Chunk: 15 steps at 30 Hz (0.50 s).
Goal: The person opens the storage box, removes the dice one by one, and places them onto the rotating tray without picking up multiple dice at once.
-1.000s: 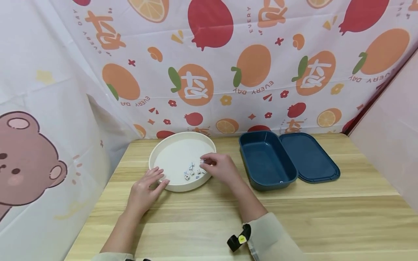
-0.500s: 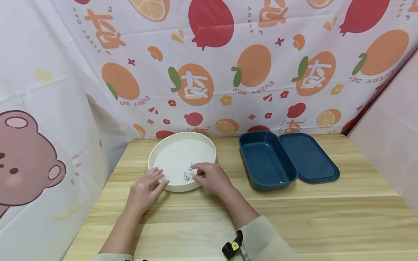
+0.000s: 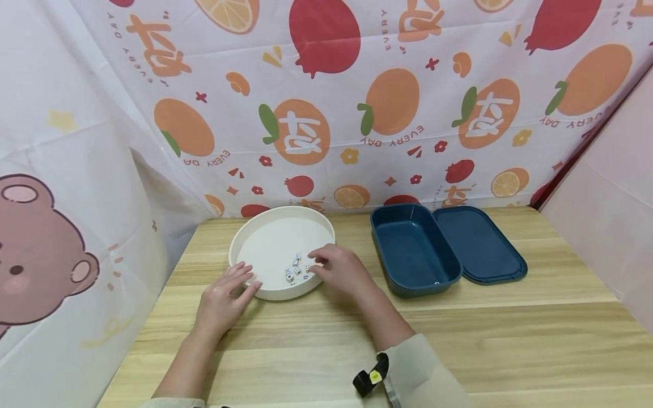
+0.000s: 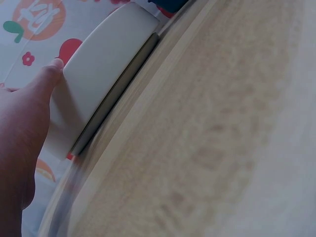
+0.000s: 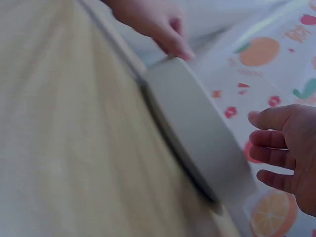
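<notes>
Several small white dice (image 3: 289, 277) with coloured dots lie in the near right part of a round cream tray (image 3: 275, 238). My right hand (image 3: 343, 271) reaches over the tray's right rim, thumb and fingertips bent towards the dice and slightly apart. In the right wrist view, the right hand (image 5: 296, 153) shows no die between its fingers; the tray wall hides the dice there. My left hand (image 3: 223, 300) rests on the near left rim, fingers spread. The left wrist view shows the thumb (image 4: 49, 76) against the tray's edge.
Right of the tray stands a deep blue rectangular box (image 3: 415, 249) with a tiny white thing at its near end. A matching blue lid (image 3: 479, 243) lies flat beside it on the wooden table (image 3: 510, 340). A fruit-print cloth (image 3: 433, 170) hangs behind.
My right hand moved left over the dice, then back right, uncovering some of them again. My left hand keeps its place on the tray rim. The head view has shifted slightly.
</notes>
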### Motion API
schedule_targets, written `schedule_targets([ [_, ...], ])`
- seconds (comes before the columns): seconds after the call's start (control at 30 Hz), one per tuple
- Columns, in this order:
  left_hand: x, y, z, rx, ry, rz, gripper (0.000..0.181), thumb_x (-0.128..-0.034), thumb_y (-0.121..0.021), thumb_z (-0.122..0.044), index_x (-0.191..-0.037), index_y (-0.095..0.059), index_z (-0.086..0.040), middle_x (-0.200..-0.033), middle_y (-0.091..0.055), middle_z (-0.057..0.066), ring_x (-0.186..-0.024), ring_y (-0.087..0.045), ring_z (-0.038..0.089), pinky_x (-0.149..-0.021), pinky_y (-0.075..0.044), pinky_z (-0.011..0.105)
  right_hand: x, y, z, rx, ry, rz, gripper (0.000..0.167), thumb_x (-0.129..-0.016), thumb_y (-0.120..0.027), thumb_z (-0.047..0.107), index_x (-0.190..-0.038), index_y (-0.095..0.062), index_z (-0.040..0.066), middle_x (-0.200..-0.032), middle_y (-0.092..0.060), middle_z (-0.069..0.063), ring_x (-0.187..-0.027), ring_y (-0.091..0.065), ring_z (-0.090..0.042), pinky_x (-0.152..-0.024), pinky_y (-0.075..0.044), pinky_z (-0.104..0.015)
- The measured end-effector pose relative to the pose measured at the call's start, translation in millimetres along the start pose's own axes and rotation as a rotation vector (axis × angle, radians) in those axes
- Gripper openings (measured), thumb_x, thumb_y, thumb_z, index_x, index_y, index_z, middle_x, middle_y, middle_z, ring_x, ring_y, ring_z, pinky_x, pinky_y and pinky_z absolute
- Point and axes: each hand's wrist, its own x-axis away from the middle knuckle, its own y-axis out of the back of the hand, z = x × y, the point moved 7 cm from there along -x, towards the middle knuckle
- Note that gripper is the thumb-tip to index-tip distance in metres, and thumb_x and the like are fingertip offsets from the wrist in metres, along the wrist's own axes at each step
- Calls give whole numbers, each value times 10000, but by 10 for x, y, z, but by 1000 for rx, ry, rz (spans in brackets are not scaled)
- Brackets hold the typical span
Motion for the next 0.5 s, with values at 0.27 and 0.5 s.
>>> schedule_targets([
  [0.27, -3, 10, 7, -1, 18, 12, 331, -731, -851, -166, -1027, -768, -42, -1142, -732, 103, -1164, -642, 328, -1168, -356, 224, 109, 572, -410, -68, -239, -46, 279, -901, -729, 279, -1165, -726, 189, -971, -699, 30, -885, -615, -136, -750, -597, -277],
  [0.5, -2, -9, 5, 5, 33, 20, 334, -735, -849, -167, -1033, -766, -41, -1146, -731, 103, -1167, -639, 325, -1165, -372, 270, 322, 971, -830, -34, -365, 36, 347, -913, -700, 363, -1215, -686, 192, -974, -679, -11, -882, -597, -194, -741, -563, -319],
])
